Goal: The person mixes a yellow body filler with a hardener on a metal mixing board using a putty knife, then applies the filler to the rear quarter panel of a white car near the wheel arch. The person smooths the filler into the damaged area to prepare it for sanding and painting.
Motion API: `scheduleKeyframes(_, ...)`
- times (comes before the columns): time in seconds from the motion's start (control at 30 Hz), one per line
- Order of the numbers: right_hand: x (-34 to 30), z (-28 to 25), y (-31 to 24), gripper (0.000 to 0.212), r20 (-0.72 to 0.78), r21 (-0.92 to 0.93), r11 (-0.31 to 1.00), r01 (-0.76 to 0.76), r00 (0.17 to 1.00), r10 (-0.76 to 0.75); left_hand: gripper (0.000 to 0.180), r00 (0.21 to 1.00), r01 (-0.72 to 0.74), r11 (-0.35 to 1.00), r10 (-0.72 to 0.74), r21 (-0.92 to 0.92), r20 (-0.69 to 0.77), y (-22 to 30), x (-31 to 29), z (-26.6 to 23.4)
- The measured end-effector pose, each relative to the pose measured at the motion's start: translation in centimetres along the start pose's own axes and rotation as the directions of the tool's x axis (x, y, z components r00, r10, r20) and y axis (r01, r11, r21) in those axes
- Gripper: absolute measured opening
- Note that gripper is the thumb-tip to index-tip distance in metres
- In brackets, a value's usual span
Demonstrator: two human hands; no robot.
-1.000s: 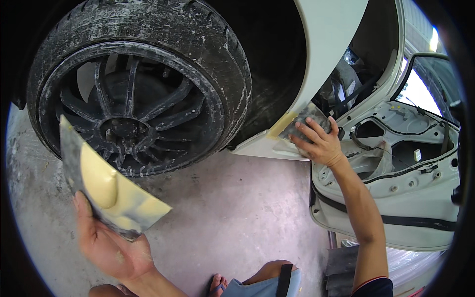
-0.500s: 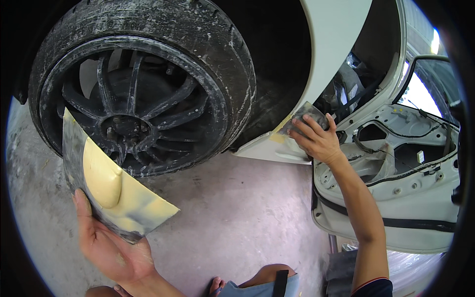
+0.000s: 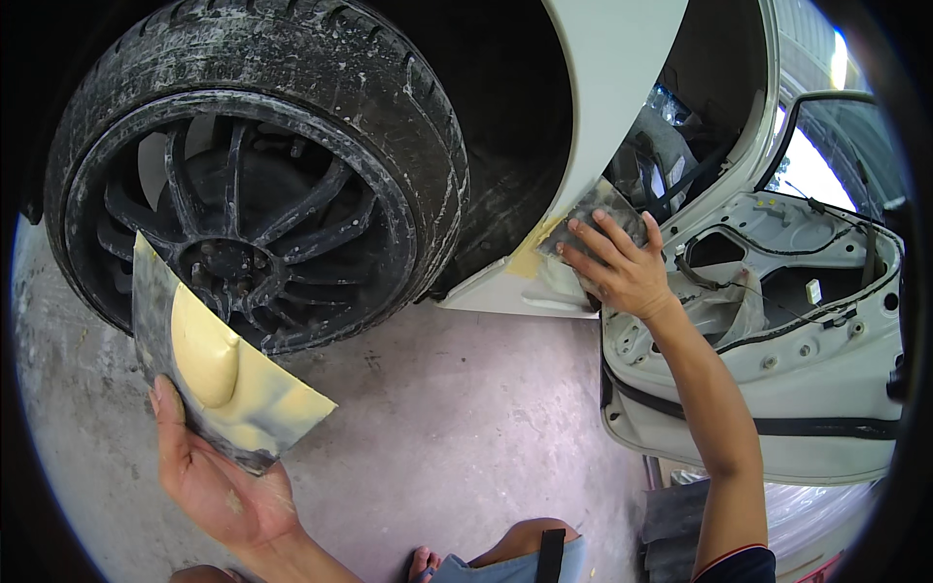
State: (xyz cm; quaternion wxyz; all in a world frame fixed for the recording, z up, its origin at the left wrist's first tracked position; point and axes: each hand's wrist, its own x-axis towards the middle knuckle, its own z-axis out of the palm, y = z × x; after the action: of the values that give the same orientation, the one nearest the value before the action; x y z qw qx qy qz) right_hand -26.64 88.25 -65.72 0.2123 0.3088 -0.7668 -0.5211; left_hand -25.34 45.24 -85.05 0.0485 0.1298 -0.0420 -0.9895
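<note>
My left hand point(image 3: 231, 491) holds a thin dark grey board point(image 3: 154, 325) at its lower end, thumb on the near side. On the board lies a thick smooth mound of pale yellow body filler point(image 3: 201, 355), with thinner smears around it. My right hand point(image 3: 627, 274) presses a flat dark grey spreader point(image 3: 604, 199) against the white car panel point(image 3: 476, 293) behind the wheel arch, its fingers fanned out over the spreader. A pale yellow filler patch point(image 3: 526, 260) shows on the panel at the spreader's left edge. What lies under the spreader is hidden.
A dusty black wheel point(image 3: 398, 209) fills the upper left. On the right stands an open white car door point(image 3: 777, 389) with its inner trim off, beside the door opening. Below is a stained concrete floor point(image 3: 437, 408). Dark ridged material point(image 3: 673, 525) lies at lower right.
The view has shifted, so the wheel and panel sit farther left. My right hand and the spreader have moved slightly up and right along the panel, and more yellow filler shows. The left hand keeps its hold.
</note>
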Motion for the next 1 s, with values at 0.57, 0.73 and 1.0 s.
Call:
scheduleKeyframes(0.57,-0.3,0.0,2.9,0.047,0.014,0.002,0.996,0.084,0.996,-0.084,0.037,0.999,0.003,1.0,-0.003,0.019,-0.047,0.0,0.1,0.1)
scheduleKeyframes(0.73,2.1,-0.7,4.1,0.042,-0.025,-0.007,0.987,0.16,0.987,-0.16,0.043,0.999,0.01,1.0,-0.01,-0.014,-0.04,0.0,0.4,-0.2)
scheduleKeyframes(1.0,3.1,-1.0,4.0,0.045,0.01,-0.064,0.986,0.155,0.988,-0.155,0.039,0.997,0.025,0.999,-0.028,-0.036,-0.074,-0.2,0.7,-0.1)
